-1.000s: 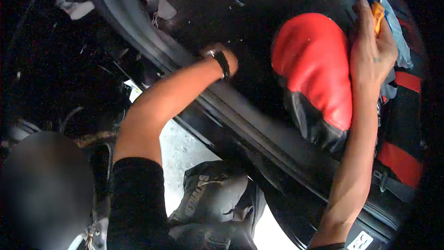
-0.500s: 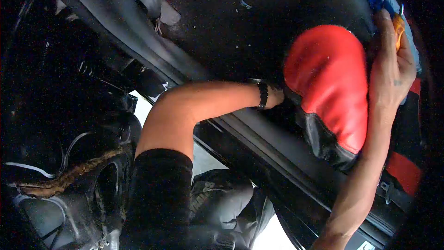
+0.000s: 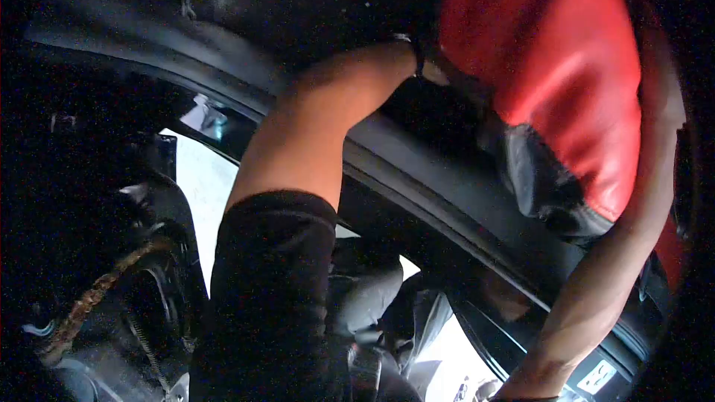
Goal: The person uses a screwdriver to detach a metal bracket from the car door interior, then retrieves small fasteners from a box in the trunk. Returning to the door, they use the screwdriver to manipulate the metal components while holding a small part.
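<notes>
A red-and-black padded vehicle seat (image 3: 555, 82) fills the upper right, between my two arms. Past a dark wristwatch (image 3: 418, 58), my left hand (image 3: 436, 71) reaches in at the seat's left underside; only a bit of it shows, and its fingers are hidden. My right forearm (image 3: 607, 275) runs up along the seat's right edge. At its top end, my right hand (image 3: 661, 67) fades into shadow behind the seat, so neither its fingers nor anything in them can be made out.
A long dark door sill (image 3: 424, 197) crosses diagonally below the seat. At lower left is a dark, open door-like panel with a ragged brown strip (image 3: 93, 301). Dark floor (image 3: 320, 7) lies beyond the sill, with small pale specks.
The view has moved closer to the seat, which appears larger and higher. My right hand, which held something orange beside blue material, has gone into shadow. My left hand remains by the seat's underside.
</notes>
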Available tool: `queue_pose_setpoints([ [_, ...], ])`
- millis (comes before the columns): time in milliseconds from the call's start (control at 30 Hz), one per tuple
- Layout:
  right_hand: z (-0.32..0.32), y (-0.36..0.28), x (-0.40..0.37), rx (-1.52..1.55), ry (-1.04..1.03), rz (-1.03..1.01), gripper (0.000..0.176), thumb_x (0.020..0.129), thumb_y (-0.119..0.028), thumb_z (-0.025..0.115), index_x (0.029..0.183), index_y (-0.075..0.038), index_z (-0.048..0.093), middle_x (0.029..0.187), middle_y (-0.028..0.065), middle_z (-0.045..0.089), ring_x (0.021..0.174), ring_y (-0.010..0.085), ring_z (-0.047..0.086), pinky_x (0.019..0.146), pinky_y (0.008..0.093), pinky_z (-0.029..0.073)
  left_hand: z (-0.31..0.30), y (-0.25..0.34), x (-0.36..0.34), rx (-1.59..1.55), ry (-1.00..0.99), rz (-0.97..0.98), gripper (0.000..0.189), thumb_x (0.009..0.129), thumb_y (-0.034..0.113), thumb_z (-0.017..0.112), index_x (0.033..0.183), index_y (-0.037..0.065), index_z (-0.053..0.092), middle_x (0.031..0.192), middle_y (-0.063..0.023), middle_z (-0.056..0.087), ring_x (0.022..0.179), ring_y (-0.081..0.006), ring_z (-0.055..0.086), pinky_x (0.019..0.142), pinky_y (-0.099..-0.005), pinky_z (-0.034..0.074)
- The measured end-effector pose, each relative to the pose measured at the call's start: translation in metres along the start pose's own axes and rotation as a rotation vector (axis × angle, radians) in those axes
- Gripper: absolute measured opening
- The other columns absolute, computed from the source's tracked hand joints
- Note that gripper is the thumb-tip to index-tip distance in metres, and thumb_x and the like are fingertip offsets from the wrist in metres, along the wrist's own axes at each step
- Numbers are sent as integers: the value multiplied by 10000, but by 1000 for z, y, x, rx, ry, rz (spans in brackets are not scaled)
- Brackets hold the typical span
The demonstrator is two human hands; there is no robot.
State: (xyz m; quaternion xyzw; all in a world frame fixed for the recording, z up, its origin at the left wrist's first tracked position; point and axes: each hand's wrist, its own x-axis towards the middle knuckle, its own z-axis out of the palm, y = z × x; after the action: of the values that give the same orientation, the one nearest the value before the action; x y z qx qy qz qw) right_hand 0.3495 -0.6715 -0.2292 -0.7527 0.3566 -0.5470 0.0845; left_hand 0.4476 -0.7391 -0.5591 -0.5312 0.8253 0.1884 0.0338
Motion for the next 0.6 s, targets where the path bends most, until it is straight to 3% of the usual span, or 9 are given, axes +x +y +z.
queue_pose_setpoints([
  [400, -6, -2, -10, 64, -16, -29, 216, 909, -200, 651, 805, -13, 617, 695, 129, 575, 633, 312, 547, 547, 420, 419, -13, -53, -17, -23, 343, -284, 896, 904, 717, 372, 1582, 172, 159, 1618, -186, 111, 1490, -336, 25, 1152, -610, 22],
  [433, -5, -1, -10, 66, -17, -33, 220, 905, -199, 651, 797, -12, 613, 695, 140, 579, 635, 326, 553, 548, 430, 424, -23, -55, -28, 50, 265, -424, 964, 879, 780, 334, 1605, 196, 86, 1662, -155, -11, 1521, -328, -137, 1168, -611, -116],
  [467, -4, -1, -10, 68, -19, -34, 223, 901, -197, 652, 788, -10, 608, 695, 152, 584, 636, 340, 560, 549, 440, 429, -27, -54, -37, 40, 243, -508, 956, 880, 777, 353, 1604, 211, 88, 1664, -141, -3, 1521, -350, -85, 1165, -633, -73],
  [600, -14, 8, 1, 42, 6, -87, 238, 887, -191, 654, 753, -5, 590, 695, 198, 602, 644, 396, 586, 554, 479, 448, -27, -98, -42, 0, 380, -518, 817, 907, 677, 403, 1522, 172, 219, 1550, -133, 155, 1422, -318, 79, 1116, -569, 57],
])
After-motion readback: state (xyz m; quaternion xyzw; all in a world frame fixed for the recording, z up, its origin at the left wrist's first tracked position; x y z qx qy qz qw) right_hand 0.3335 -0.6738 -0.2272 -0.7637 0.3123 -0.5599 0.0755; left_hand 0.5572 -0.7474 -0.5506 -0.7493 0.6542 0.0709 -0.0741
